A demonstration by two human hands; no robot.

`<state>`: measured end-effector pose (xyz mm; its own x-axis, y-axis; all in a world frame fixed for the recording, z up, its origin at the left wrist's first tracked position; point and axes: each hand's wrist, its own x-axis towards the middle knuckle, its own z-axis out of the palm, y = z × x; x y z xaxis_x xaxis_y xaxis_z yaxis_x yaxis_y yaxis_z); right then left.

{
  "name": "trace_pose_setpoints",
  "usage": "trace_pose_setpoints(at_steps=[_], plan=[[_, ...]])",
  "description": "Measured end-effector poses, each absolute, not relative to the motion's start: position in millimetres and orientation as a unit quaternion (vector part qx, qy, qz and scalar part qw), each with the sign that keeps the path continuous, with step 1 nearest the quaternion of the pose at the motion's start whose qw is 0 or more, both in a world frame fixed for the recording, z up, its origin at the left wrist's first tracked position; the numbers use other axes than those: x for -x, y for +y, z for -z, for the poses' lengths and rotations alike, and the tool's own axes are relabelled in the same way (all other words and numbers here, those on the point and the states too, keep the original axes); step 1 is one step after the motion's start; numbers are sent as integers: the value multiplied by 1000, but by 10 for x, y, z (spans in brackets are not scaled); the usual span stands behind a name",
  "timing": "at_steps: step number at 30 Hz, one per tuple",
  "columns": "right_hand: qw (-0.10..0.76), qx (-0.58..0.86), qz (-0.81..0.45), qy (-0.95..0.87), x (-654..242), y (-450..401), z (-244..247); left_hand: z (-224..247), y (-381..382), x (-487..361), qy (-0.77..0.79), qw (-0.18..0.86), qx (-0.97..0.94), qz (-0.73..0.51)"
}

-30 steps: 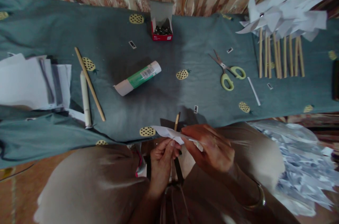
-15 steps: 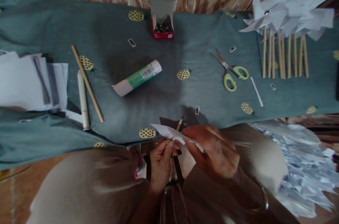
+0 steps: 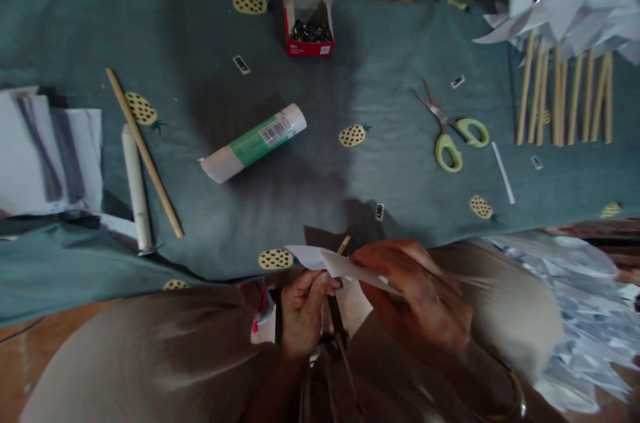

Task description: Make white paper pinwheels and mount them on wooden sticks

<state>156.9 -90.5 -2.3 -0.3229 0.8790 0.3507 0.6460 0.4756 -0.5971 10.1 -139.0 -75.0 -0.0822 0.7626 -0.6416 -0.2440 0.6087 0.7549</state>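
Observation:
Low in the head view, a folded white paper pinwheel (image 3: pixel 345 266) is held over my lap at the table's front edge. My left hand (image 3: pixel 303 309) pinches its lower side between thumb and fingers. From the right, my right hand (image 3: pixel 417 296) is closed around another part of the paper, with its fingertips partly hidden. Just behind the paper the end of a wooden stick (image 3: pixel 344 244) pokes out; the rest of it is hidden. Several finished pinwheels (image 3: pixel 565 9) on sticks lie at the far right.
On the green cloth (image 3: pixel 225 209) lie scissors (image 3: pixel 447 129), a green-and-white tube (image 3: pixel 260 143), a small open red box (image 3: pixel 309 48) of shiny metal pieces, and a wooden stick (image 3: pixel 145 153). Paper sheets (image 3: pixel 75 163) are at left; a bag of cut paper (image 3: pixel 580 316) sits at right.
My right hand has moved slightly right and down, and the paper has opened out wider between my hands. My left hand keeps its pinch. The camera view has shifted a little closer.

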Motion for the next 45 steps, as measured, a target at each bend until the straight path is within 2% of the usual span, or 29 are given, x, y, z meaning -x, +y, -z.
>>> trace_pose_setpoints(at_steps=[45], plan=[[314,507,-185,-782,-1523,-849,56,800,-1451,-75,614,651,-235,-379]])
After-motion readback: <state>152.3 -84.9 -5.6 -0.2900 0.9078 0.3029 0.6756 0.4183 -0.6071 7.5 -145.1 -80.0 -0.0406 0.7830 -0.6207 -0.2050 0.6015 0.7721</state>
